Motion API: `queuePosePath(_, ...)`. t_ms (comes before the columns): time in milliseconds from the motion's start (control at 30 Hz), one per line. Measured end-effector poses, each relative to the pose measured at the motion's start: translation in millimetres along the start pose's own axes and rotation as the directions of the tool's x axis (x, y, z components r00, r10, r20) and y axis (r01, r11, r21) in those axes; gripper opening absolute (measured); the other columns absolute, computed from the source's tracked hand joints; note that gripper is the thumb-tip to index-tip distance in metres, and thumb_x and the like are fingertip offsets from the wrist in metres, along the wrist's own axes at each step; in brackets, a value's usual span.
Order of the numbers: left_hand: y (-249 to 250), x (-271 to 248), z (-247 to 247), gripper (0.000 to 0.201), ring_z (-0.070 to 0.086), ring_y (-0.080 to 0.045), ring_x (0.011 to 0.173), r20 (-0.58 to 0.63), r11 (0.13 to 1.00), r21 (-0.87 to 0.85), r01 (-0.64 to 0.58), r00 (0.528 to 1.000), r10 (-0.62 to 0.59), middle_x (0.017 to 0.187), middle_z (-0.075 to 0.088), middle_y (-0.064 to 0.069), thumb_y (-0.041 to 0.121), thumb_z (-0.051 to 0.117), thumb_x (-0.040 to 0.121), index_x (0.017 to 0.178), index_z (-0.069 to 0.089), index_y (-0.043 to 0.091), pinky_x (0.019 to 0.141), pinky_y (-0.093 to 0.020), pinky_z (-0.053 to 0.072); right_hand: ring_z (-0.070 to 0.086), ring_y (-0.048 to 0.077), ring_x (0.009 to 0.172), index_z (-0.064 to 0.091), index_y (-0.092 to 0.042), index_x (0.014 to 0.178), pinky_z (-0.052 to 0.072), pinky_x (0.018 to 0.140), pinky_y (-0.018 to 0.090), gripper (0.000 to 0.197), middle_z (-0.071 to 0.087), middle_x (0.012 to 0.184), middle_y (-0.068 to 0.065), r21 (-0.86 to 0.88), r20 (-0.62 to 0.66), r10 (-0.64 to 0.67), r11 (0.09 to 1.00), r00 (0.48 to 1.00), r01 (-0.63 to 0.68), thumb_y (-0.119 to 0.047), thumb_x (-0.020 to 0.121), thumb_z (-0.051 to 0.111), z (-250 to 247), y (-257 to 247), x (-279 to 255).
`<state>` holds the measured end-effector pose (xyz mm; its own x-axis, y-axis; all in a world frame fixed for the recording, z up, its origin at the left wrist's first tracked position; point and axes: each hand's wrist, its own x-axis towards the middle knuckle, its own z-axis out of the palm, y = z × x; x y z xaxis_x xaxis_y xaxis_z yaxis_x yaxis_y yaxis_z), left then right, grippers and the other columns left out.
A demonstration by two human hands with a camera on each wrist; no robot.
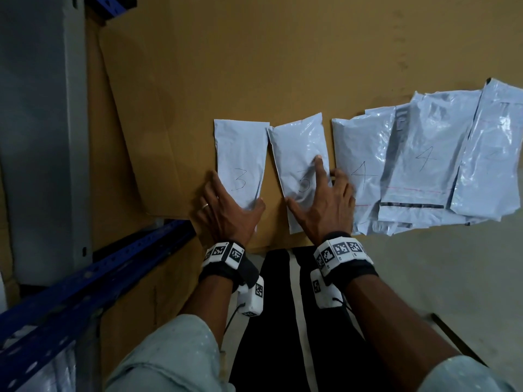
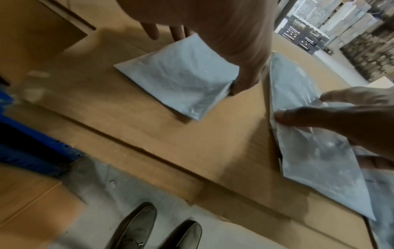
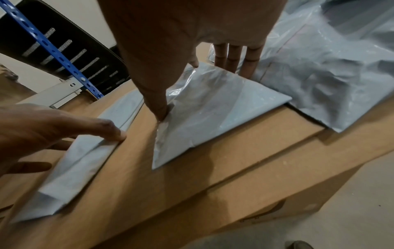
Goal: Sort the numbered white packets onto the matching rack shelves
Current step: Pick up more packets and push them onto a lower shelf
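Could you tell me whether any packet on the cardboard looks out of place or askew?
The second packet marked 3, under the right hand, lies tilted beside the straight first one. The packets marked 4 overlap untidily at the right.

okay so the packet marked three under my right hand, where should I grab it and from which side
Probably the near end of the right-hand 3 packet. It lies flat on the cardboard, so pinch that end from your side, where the right hand thumb already sits at its edge. A 4 packet crowds its right side.
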<state>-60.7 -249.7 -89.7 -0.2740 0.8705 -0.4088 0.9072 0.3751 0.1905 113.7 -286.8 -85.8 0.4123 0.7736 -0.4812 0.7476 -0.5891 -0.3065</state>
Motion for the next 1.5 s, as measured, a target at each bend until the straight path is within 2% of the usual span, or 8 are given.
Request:
queuePosePath(133, -3, 5, -2, 0.119, 0.046, -0.036, 0.122, -0.073, 0.998, -0.064, -0.024, 0.997, 0.020, 0.145, 0.038, -0.011, 0.062, 0.075, 0.060, 0.156, 0.016, 0.023, 0.102, -0.052, 0.037, 0.043, 0.036, 0.132, 0.026, -0.028, 0.154, 0.042, 0.108, 0.051, 0.099, 0.038, 0.146, 0.015, 0.071, -0.044, 0.000, 0.997, 0.999, 0.004, -0.065, 0.076, 0.073, 2, 1, -1)
queuePosePath(433, -3, 13, 0, 0.133, 0.046, -0.036, 0.122, -0.028, 0.994, -0.087, 0.058, 0.998, -0.061, 0.142, 0.039, -0.012, 0.076, 0.078, 0.049, 0.155, 0.015, 0.026, 0.101, -0.050, 0.037, 0.045, 0.036, 0.123, 0.020, -0.032, 0.159, 0.044, 0.104, 0.046, 0.103, 0.040, 0.138, 0.018, 0.052, 0.026, -0.021, 0.998, 0.999, 0.020, -0.058, 0.078, 0.077, -1, 0, 1)
queuePosePath(600, -4, 16, 1, 0.130, 0.042, -0.027, 0.131, -0.041, 0.930, -0.367, -0.011, 0.999, -0.005, 0.148, 0.038, -0.007, 0.063, 0.091, 0.049, 0.152, 0.022, 0.023, 0.104, -0.041, 0.039, 0.052, 0.038, 0.120, 0.023, -0.034, 0.155, 0.050, 0.100, 0.048, 0.101, 0.043, 0.134, 0.019, 0.145, 0.022, -0.023, 0.989, 1.000, 0.019, -0.049, 0.075, 0.082, -2, -2, 0)
queuePosePath(800, -17, 25, -3, 0.096, 0.055, -0.019, 0.121, 0.034, 0.771, -0.636, -0.043, 0.996, 0.084, 0.140, 0.050, -0.003, 0.020, 0.091, 0.067, 0.139, 0.031, 0.035, 0.093, -0.034, 0.055, 0.056, 0.037, 0.109, 0.023, -0.037, 0.154, 0.053, 0.093, 0.048, 0.101, 0.048, 0.127, 0.016, 0.217, 0.019, -0.031, 0.976, 0.999, 0.026, -0.037, 0.074, 0.084, -3, 3, 2)
queuePosePath(1000, -21, 31, -12, 0.051, 0.061, -0.017, 0.099, 0.092, 0.751, -0.655, -0.084, 0.977, 0.190, 0.102, 0.060, 0.003, 0.003, 0.081, 0.069, 0.093, 0.048, 0.034, 0.088, -0.045, 0.054, 0.058, 0.029, 0.109, 0.027, -0.040, 0.150, 0.056, 0.082, 0.041, 0.097, 0.044, 0.136, 0.008, 0.352, -0.033, -0.027, 0.935, 0.999, 0.036, -0.031, 0.073, 0.084, -9, 7, 1)
queuePosePath(1133, -20, 33, -18, 0.052, 0.062, -0.019, 0.108, 0.097, 0.688, -0.721, -0.088, 0.969, 0.226, 0.112, 0.063, -0.002, 0.002, 0.082, 0.066, 0.105, 0.054, 0.022, 0.096, -0.045, 0.053, 0.054, 0.017, 0.108, 0.035, -0.036, 0.148, 0.053, 0.086, 0.034, 0.090, 0.043, 0.137, 0.005, 0.420, -0.060, -0.071, 0.903, 0.996, 0.090, -0.029, 0.073, 0.085, -14, 10, -1)
queuePosePath(1300, -11, 29, -38, 0.064, 0.057, -0.015, 0.120, 0.083, 0.645, -0.750, -0.145, 0.947, 0.310, 0.126, 0.060, 0.000, -0.001, 0.083, 0.070, 0.123, 0.053, 0.019, 0.104, -0.041, 0.050, 0.033, -0.010, 0.118, 0.034, -0.025, 0.152, 0.029, 0.092, -0.005, 0.096, 0.037, 0.138, -0.007, 0.507, -0.132, -0.143, 0.841, 0.981, 0.191, -0.027, 0.074, 0.089, -21, 16, -8)
queuePosePath(1500, -2, 7, -79, 0.071, 0.047, 0.000, 0.128, 0.050, 0.619, -0.754, -0.219, 0.921, 0.387, 0.134, 0.051, 0.018, 0.001, 0.082, 0.075, 0.135, 0.048, 0.022, 0.109, -0.025, 0.043, 0.030, -0.014, 0.124, 0.033, -0.017, 0.153, 0.023, 0.100, -0.005, 0.100, 0.034, 0.139, -0.008, 0.541, -0.196, -0.143, 0.809, 0.970, 0.228, -0.026, 0.073, 0.091, -51, 11, -36)
